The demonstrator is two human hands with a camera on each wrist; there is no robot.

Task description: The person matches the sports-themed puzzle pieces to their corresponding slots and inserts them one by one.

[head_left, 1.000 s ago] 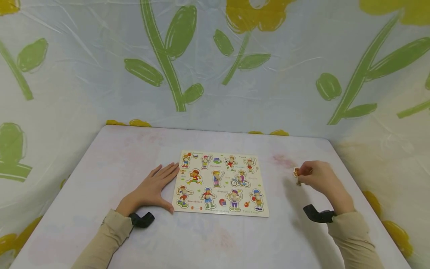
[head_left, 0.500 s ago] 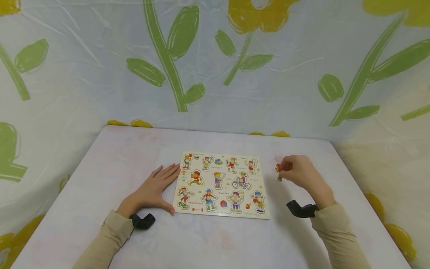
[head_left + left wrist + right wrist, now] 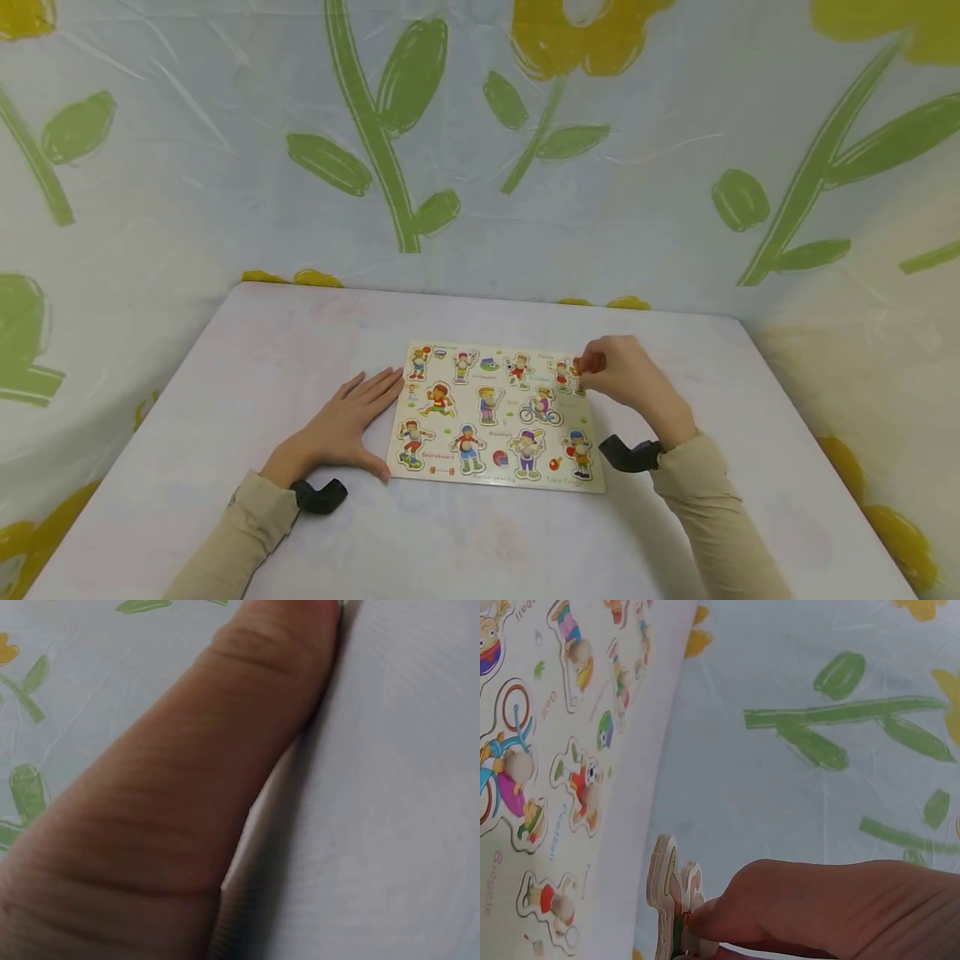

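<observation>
A pale wooden puzzle board [image 3: 465,400] with several knobbed sports figures set in it lies on the table. Between thumb and fingers, my right hand [image 3: 630,379] pinches a figure-shaped puzzle piece [image 3: 662,892]. In the head view that piece overlaps the board's upper right corner, beside the tennis figure [image 3: 562,377]; the right wrist view has it standing edge-on, its front mostly hidden. My left hand [image 3: 345,429] lies with spread fingers at the board's left edge, fingertips and thumb touching it. Only its thumb side [image 3: 172,802] fills the left wrist view.
The board rests on a pale table [image 3: 480,550] with faint pink marks. Behind and at both sides hangs a cloth [image 3: 637,217] printed with green stems and yellow flowers. Each wrist carries a black band mount [image 3: 628,455].
My right hand has moved left with the puzzle piece, from the table right of the board to the board's upper right corner. The left hand has stayed in place.
</observation>
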